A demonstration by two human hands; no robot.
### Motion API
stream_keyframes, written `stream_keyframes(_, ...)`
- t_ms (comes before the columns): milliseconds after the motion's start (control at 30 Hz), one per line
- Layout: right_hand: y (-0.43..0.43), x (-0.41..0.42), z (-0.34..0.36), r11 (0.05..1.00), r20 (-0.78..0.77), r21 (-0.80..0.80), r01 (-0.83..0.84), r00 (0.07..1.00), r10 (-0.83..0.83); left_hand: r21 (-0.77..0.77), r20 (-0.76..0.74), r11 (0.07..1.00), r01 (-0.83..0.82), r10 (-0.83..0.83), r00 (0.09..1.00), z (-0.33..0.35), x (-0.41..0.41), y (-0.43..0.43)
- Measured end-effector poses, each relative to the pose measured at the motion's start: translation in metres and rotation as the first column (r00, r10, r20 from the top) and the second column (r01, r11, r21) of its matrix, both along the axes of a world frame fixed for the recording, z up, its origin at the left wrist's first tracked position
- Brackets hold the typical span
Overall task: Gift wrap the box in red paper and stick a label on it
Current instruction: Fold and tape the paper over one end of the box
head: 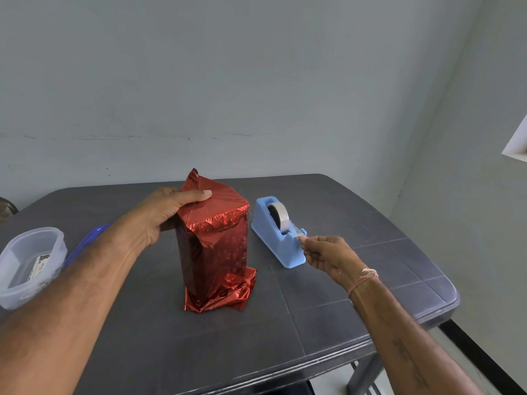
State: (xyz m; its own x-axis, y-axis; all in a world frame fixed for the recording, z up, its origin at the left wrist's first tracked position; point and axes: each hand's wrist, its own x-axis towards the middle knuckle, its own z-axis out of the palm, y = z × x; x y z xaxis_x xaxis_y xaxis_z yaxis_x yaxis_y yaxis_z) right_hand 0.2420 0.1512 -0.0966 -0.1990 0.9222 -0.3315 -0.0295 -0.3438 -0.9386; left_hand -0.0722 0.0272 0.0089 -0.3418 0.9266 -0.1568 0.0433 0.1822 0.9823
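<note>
Two bare hands are working over a dark grey plastic table point(356, 295). Far left, a clear plastic tub point(31, 263) is sitting with a blue lid point(85, 243) beside it. The left hand point(168, 215) is gripping the folded top of the upright red-foil-wrapped box point(214, 252), mid-table. Just right, a light blue tape dispenser point(271, 240) is standing; the right hand point(328, 258) is pinching the tape end point(298, 236) at its cutter.

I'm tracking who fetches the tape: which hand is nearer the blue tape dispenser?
Right. The right hand pinches the tape end at the dispenser's front; the left hand holds the wrapped box, left of it.
</note>
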Motion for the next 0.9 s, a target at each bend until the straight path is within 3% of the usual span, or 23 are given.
stream_keyframes(200,-0.002,-0.001,-0.013,0.999,0.038,0.027,0.024,0.999,-0.025,0.004,0.004,1.0,-0.007,0.007,1.0,-0.001,-0.001,-0.001)
stream_keyframes(633,-0.015,-0.008,-0.035,0.981,-0.056,0.172,0.087,0.995,-0.078,0.002,-0.002,1.0,-0.012,0.012,1.0,-0.002,-0.001,-0.001)
stream_keyframes(800,-0.016,-0.012,-0.037,0.965,-0.008,0.235,0.113,0.993,-0.115,0.006,0.0,1.0,-0.001,0.001,1.0,-0.003,-0.002,-0.001)
stream_keyframes(900,-0.019,-0.011,-0.05,0.966,0.129,0.214,0.143,0.977,-0.173,0.008,0.003,1.0,0.003,-0.003,1.0,-0.002,-0.001,-0.003)
